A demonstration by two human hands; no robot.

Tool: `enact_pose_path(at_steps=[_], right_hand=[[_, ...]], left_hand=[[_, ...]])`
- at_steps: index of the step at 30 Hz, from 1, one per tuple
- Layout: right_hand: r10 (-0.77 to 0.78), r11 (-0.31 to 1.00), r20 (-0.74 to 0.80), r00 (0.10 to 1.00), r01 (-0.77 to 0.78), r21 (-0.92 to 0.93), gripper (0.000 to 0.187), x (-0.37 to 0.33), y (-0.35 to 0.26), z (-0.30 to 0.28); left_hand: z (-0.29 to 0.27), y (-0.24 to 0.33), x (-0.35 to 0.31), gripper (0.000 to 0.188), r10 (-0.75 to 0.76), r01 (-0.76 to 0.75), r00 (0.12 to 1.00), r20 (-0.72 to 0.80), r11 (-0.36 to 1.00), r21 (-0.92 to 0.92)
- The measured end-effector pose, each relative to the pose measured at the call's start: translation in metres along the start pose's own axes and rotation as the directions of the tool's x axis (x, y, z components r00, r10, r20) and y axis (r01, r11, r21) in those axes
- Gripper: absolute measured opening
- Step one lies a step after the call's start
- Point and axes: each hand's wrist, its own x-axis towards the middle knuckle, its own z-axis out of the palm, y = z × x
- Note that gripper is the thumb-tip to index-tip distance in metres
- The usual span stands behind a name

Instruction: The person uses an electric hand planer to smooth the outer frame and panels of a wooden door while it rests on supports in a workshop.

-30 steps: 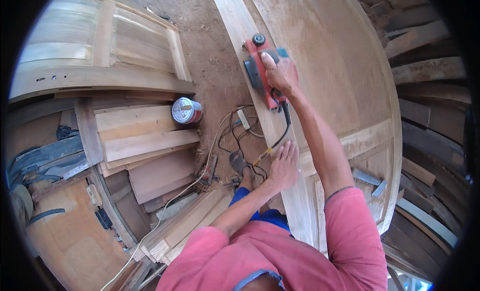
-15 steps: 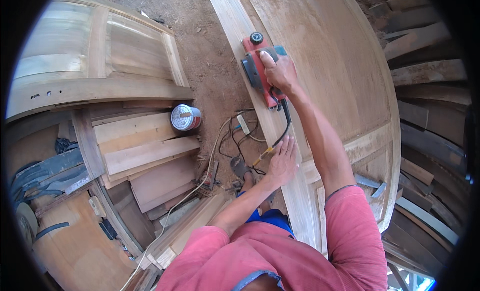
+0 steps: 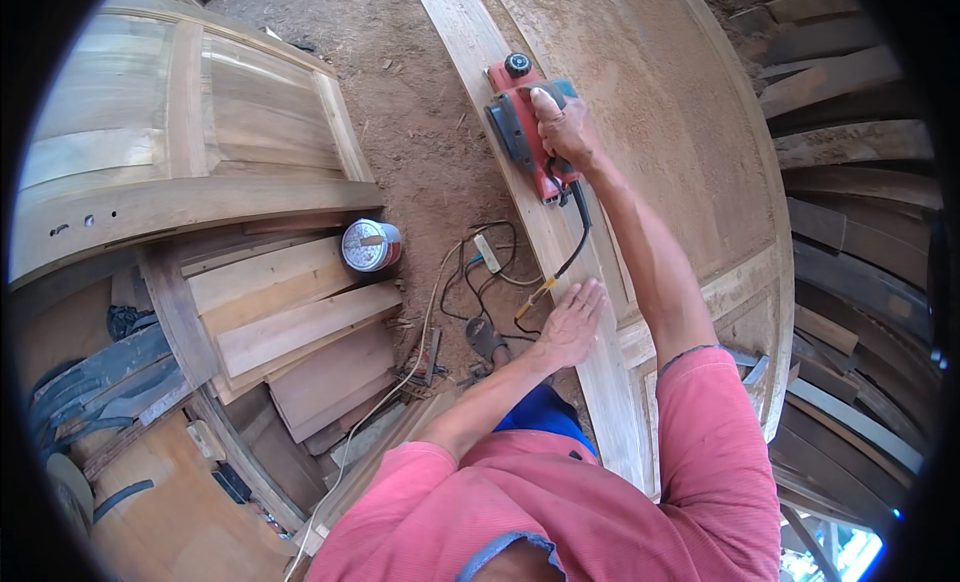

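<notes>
Right hand point(image 3: 568, 130): curled firmly round the handle of a red-and-grey electric planer point(image 3: 515, 132).
Left hand point(image 3: 576, 324): pressed flat on a long pale wooden board point(image 3: 462, 30) edging a big brown panelled door point(image 3: 650, 72), fingers stretched, gripping nothing.
Off to the left: a round white-and-red tub point(image 3: 362, 244) beside stacked pale planks point(image 3: 300, 332), a white power strip point(image 3: 486, 253) on the ground, another panelled wooden door point(image 3: 188, 102) farther out.
In the way: black cord point(image 3: 583, 244), running off the planer's rear and over the board, its yellow section point(image 3: 548, 282) right beside the left fingertips.
Planer's axis: lengthwise along the board, knobbed nose aimed away from the person, a touch leftward.
Planer's spot: on the board, under the right hand, well ahead of the left.
</notes>
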Motion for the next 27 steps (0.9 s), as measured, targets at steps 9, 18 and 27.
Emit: enact_pose_path(at_steps=[9, 18, 27], right_hand=[[-0.039, 0.999, 0.001, 0.999, 0.039, -0.037, 0.059, 0.028, -0.009, 0.005], [-0.018, 1.000, 0.041, 0.999, 0.018, 0.011, 0.058, 0.046, -0.034, 0.009], [-0.089, 0.994, -0.026, 0.996, 0.087, -0.070, 0.061, 0.081, -0.034, 0.020]], left_hand=[[-0.029, -0.015, -0.004, 0.077, -0.099, 0.092, 0.992, 0.077, 0.992, 0.088], [-0.016, -0.012, -0.006, 0.077, -0.072, 0.076, 0.996, -0.050, 0.993, 0.095], [-0.036, -0.023, 0.014, 0.079, -0.089, 0.088, 0.992, 0.090, 0.996, 0.011]])
